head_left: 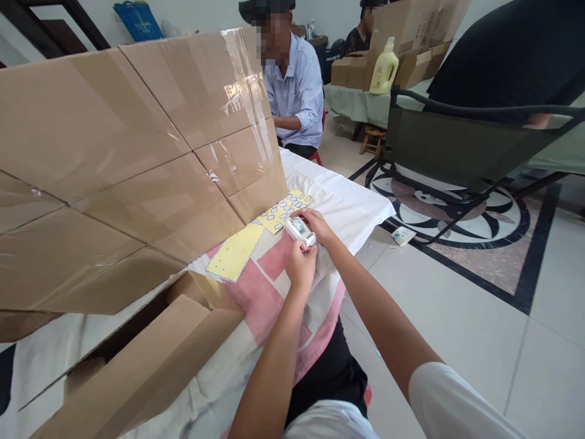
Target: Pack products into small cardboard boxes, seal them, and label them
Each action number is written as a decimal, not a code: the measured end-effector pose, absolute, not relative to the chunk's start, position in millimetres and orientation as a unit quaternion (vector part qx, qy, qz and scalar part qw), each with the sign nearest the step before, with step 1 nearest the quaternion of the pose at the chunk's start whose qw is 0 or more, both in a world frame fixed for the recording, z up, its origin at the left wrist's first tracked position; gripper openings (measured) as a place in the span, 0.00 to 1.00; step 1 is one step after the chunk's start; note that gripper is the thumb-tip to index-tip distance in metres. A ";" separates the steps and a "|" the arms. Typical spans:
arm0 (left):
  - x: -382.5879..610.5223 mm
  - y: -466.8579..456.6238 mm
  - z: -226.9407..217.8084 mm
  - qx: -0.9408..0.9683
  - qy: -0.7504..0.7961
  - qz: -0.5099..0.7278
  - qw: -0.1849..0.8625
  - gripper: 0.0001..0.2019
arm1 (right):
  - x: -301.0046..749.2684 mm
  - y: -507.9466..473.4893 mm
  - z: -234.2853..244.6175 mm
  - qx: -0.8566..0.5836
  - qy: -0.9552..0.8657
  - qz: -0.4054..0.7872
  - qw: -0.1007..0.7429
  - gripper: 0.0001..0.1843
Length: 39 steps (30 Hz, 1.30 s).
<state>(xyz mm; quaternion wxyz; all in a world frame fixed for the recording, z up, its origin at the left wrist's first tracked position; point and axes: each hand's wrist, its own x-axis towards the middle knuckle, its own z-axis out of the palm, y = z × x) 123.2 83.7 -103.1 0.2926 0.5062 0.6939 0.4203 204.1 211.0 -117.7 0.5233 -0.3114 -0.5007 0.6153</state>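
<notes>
A small white device with a grey screen [299,230] is held between both hands over the cloth-covered table [351,207]. My left hand [299,263] pinches its near end from below. My right hand [315,223] grips its far side, fingers curled round it. Just beyond the hands lies a yellow sheet with several small grey stickers [284,210]. A second yellow sheet, mostly bare with small dots [234,252], lies to the left of the hands.
A tall taped cardboard wall [137,152] stands along the table's left. An open cardboard box [146,360] sits at the near left. A person in a blue shirt [295,91] sits beyond the table. A dark folding chair [457,146] stands right on the tiled floor.
</notes>
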 end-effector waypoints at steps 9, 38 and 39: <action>121.7 81.2 -100.8 0.509 0.695 0.421 0.285 0.16 | 203.7 208.8 -114.3 -0.318 -0.510 0.605 0.522 0.20; 128.1 70.5 -109.0 0.547 0.634 0.475 0.271 0.16 | 204.3 209.5 -116.0 -0.319 -0.511 0.606 0.520 0.19; 127.9 70.8 -109.4 0.548 0.633 0.475 0.270 0.16 | 204.1 209.8 -116.8 -0.320 -0.512 0.605 0.520 0.19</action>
